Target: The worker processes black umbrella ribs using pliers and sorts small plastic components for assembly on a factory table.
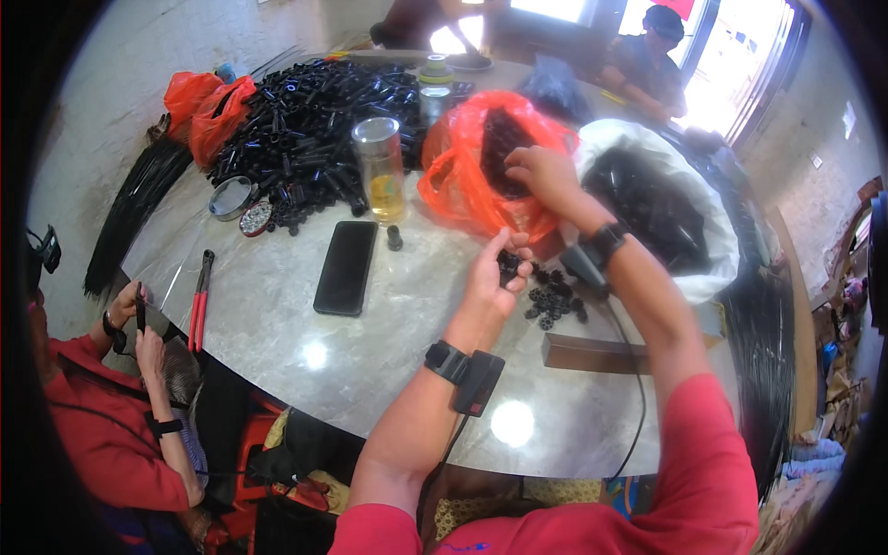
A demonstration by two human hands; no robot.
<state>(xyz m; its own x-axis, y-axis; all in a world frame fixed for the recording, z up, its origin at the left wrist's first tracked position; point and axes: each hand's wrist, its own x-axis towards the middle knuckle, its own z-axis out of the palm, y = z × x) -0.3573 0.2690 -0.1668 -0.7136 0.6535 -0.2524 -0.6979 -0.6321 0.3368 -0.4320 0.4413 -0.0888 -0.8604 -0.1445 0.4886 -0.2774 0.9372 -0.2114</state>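
My left hand (499, 277) is palm up over the table, its fingers curled around several small black parts (508, 268). Above the mouth of an orange-red plastic bag (453, 190) is my right hand (548, 178), fingers bent and drawn together; whatever they pinch, if anything, is too small or hidden to tell. Small dark pieces (504, 148) fill that bag. A loose cluster of black ribbed pieces (555, 301) lies on the tabletop just right of my left hand.
A white sack (721, 250) of black parts stands at right, near a brown strip (592, 354). Leftward are a phone (345, 268), a glass jar (381, 176), red-handled pliers (200, 310) and a heap of black tubes (296, 129). Co-workers sit at left (120, 407) and far right (647, 69).
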